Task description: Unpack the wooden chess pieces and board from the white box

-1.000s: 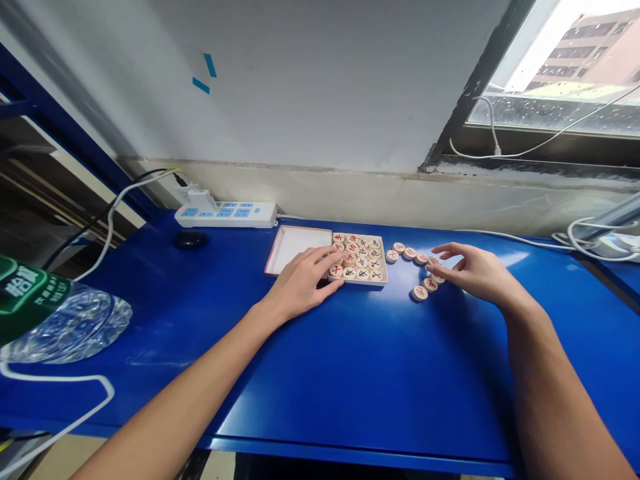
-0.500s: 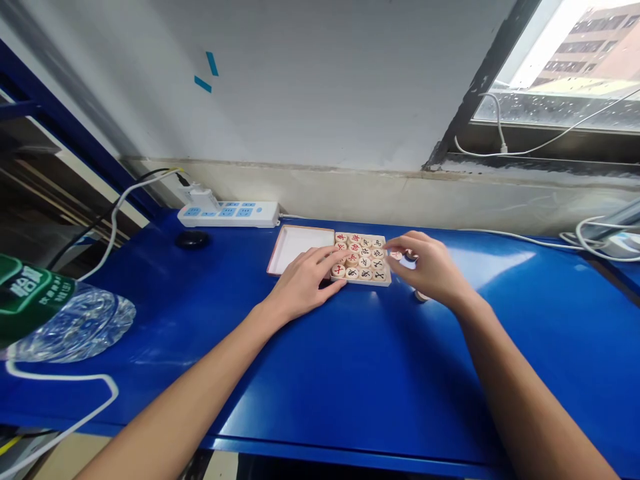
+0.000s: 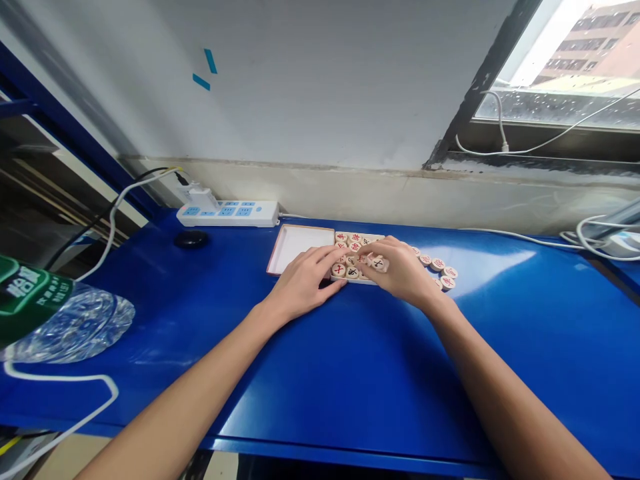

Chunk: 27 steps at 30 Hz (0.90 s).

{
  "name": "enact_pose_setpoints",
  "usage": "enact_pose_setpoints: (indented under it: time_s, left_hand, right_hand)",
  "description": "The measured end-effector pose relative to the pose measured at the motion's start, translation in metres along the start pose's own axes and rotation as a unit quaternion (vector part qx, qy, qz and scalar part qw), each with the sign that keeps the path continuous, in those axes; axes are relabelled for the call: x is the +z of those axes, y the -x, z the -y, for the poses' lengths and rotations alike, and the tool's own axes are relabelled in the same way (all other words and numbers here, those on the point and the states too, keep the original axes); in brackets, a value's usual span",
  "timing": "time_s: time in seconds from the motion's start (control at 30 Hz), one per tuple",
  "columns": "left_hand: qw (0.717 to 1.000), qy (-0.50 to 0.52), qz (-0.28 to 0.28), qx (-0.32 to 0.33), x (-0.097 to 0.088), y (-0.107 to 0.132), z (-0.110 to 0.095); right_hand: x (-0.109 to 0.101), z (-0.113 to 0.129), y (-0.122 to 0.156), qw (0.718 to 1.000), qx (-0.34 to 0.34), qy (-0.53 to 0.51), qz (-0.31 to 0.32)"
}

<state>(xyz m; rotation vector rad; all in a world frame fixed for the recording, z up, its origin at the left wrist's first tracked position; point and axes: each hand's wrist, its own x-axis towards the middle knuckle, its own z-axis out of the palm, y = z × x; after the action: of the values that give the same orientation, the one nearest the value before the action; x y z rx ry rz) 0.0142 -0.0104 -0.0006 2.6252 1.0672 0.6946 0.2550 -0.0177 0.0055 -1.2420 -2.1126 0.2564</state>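
Round wooden Chinese chess pieces (image 3: 339,270), marked with red or black characters, sit in rows in a shallow white box (image 3: 369,283). My left hand (image 3: 305,280) rests at the box's left side. Its fingers are stretched out over the nearest pieces, and the thumb lies along the front edge. My right hand (image 3: 397,267) is over the right part of the box with thumb and fingertips closed on a chess piece (image 3: 361,259) with a red mark. The hand partly hides that piece and those beneath. Several loose pieces (image 3: 437,265) lie on the desk right of it.
The open box lid (image 3: 304,250) lies left of the box on the blue desk (image 3: 350,373). Behind are a power strip (image 3: 230,213) and a black mouse (image 3: 191,239). A large water bottle (image 3: 85,320) stands at left; a white cable (image 3: 520,237) runs along the wall at right.
My right hand has moved left from the loose pieces to over the box, uncovering more loose pieces on the desk. My left hand has stayed put.
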Motion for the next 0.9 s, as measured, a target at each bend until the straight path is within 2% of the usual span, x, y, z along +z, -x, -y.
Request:
enact_pose_setpoints:
  time_s: [0.1,0.17,0.2,0.33,0.6,0.77,0.9]
  left_hand:
    - [1.000,-0.003,0.001,-0.002,-0.001,0.000,-0.001]
    - [1.000,-0.003,0.001,0.001,-0.001,0.000,-0.001]
    - [1.000,-0.003,0.001,0.004,0.000,0.000,-0.001]
    - [1.000,-0.008,0.002,0.004,0.000,0.000,0.000]
    - [1.000,-0.007,0.003,0.000,-0.001,0.000,0.000]
    - [1.000,-0.005,-0.001,0.005,-0.001,0.000,-0.001]
    - [1.000,-0.004,0.002,-0.002,-0.001,0.000,-0.001]
  right_hand:
    - [-0.018,-0.010,0.010,0.996,0.046,0.019,-0.071]
    - [-0.033,-0.023,0.020,0.991,0.086,0.039,-0.091]
    - [-0.040,-0.031,0.025,0.990,0.098,0.052,-0.091]
    - [-0.056,-0.055,0.038,0.990,0.100,0.095,0.000]
    - [-0.050,-0.062,0.037,0.993,0.097,0.071,0.012]
    - [-0.044,-0.047,0.031,0.995,0.081,0.058,-0.024]
    - [-0.026,-0.028,0.013,0.998,0.033,0.042,-0.045]
